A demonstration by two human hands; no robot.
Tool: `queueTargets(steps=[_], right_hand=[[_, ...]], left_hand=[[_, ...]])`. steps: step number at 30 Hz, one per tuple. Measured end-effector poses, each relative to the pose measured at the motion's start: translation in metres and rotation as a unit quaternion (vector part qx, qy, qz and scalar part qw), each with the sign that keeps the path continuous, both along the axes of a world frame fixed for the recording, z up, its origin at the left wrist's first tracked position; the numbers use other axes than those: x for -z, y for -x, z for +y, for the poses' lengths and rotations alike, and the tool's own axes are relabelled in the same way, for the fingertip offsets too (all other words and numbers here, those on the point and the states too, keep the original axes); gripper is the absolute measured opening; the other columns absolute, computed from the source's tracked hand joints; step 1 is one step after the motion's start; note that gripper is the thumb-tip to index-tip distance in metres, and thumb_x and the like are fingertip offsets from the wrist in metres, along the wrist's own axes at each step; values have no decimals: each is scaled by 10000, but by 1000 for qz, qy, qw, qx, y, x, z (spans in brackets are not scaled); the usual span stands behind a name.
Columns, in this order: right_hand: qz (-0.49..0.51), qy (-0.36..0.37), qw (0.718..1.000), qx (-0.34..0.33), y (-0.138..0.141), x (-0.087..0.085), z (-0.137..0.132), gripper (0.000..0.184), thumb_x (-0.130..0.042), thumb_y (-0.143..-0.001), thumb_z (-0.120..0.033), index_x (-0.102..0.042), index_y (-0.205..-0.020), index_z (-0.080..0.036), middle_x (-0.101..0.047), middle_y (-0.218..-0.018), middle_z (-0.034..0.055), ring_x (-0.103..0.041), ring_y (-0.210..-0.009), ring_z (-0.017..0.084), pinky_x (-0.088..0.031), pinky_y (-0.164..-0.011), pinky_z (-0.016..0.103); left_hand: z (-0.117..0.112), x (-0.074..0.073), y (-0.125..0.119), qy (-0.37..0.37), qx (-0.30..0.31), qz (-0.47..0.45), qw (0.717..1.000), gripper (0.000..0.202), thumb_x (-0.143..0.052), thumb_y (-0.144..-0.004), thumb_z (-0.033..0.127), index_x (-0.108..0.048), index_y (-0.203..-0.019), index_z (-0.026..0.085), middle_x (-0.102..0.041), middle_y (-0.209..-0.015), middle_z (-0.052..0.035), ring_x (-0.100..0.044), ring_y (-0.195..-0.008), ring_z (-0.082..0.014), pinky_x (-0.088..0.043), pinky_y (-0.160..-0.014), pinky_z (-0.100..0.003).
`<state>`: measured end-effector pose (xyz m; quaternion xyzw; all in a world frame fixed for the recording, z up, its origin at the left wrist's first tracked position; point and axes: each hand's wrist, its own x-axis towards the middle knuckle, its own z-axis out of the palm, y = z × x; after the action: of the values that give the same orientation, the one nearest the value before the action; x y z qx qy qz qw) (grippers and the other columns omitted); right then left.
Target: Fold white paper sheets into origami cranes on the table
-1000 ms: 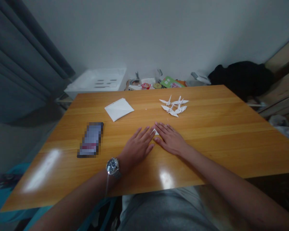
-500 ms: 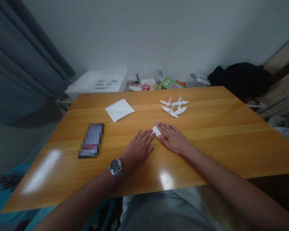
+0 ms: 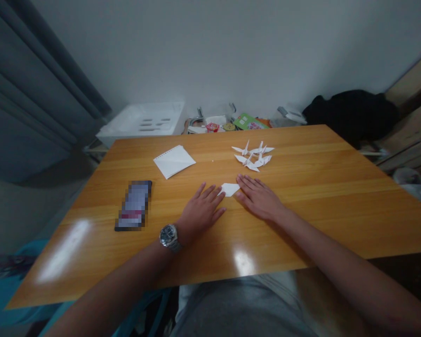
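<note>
A small folded piece of white paper (image 3: 229,189) lies flat on the wooden table (image 3: 301,187) between my hands. The fingertips of my left hand (image 3: 202,206), palm down with fingers stretched out, rest on its left edge. My right hand (image 3: 259,196) lies flat as well, its fingertips at the paper's right corner. Beyond the right hand stand several white origami cranes (image 3: 254,157) in a close group.
A stack of white paper sheets (image 3: 174,162) lies at the back left, with a phone (image 3: 134,206) in front of it. Behind the table are a white plastic tray (image 3: 154,122), a green packet (image 3: 250,121) and a black cloth heap (image 3: 351,114).
My right hand has slid a little to the right, and more of the folded paper shows between the hands. My left hand has barely moved.
</note>
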<state>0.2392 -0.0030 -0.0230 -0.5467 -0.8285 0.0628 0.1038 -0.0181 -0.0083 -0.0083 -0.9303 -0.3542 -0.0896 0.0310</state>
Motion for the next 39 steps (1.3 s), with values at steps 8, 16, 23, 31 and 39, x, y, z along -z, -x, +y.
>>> queueTargets(steps=[8,16,23,31,39], right_hand=[[98,-119,985,-83,7,-14,6,404,-496,-1039,-349,-614,-1387,-181,-578,-1485,136,-555,-1353,290,-460,-1136,485],[126,-89,975,-161,15,-1,18,223,-582,-988,-180,-741,-1143,-196,-718,-1266,133,-674,-1156,267,-555,-1006,459],[160,-71,970,-167,13,0,28,176,-630,-964,-190,-755,-1088,-187,-742,-1179,133,-689,-1089,268,-561,-952,454],[206,-45,964,-161,11,-1,31,146,-650,-963,-245,-769,-1042,-216,-753,-1120,111,-694,-1035,252,-555,-905,430],[217,-45,964,-148,11,0,21,156,-618,-985,-278,-750,-1061,-245,-747,-1164,90,-672,-1089,247,-539,-948,444]], left_hand=[[20,-5,0,19,9,-28,999,412,-443,-1054,418,-618,-1338,176,-604,-1439,-106,-484,-1396,-296,-212,-1249,-569],[29,-10,-9,34,-1,-53,998,323,-536,-1015,368,-646,-1263,193,-664,-1281,-105,-591,-1197,-269,-364,-1150,-503],[31,-5,-15,32,-15,-87,996,272,-581,-999,344,-671,-1223,218,-660,-1218,-83,-591,-1105,-263,-461,-1008,-436],[31,2,-17,60,-47,-135,988,223,-588,-1003,355,-715,-1138,232,-656,-1186,-68,-595,-1049,-241,-480,-947,-410],[32,10,-17,58,-53,-165,983,229,-584,-1006,378,-745,-1109,252,-658,-1165,-72,-610,-1027,-233,-499,-929,-410]])
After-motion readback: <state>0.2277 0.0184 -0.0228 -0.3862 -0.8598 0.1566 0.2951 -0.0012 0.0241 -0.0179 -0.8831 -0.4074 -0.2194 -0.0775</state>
